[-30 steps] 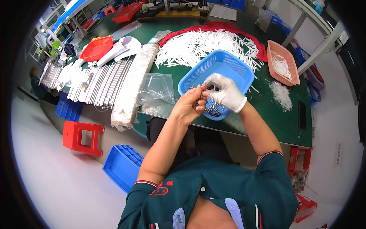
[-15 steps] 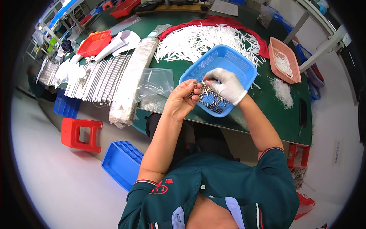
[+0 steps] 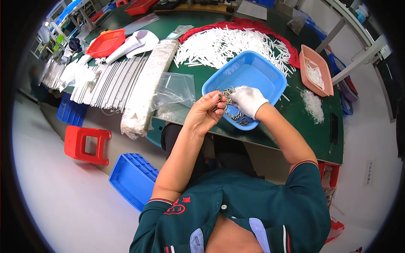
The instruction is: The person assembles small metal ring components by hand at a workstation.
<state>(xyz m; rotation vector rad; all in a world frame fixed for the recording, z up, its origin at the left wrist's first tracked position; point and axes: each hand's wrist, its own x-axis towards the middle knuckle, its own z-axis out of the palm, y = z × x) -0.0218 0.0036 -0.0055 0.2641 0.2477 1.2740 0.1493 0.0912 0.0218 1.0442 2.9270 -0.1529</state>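
Note:
A blue plastic basket [image 3: 253,69] stands at the table's near edge. Many small shiny metal pins [image 3: 239,119] lie in its near part. My bare left hand [image 3: 206,110] is at the basket's near left corner, thumb and fingers pinched around a few dark metal pins. My right hand [image 3: 250,102], in a white glove, is just right of it over the pins. Its fingers are bent together, their tips low among the pins; what they hold is too small to make out.
Beyond the basket, short white tubes [image 3: 228,42] are heaped on a red cloth [image 3: 291,52]. A pink basket [image 3: 317,67] stands right, by white scraps [image 3: 313,105]. Left are a clear bag [image 3: 175,90], a wrapped long block [image 3: 154,76] and rows of rods [image 3: 114,84].
My right hand has turned and drawn in, its fingers lower over the pins. My left hand stays pinched at the basket's corner. The whole view has shifted slightly.

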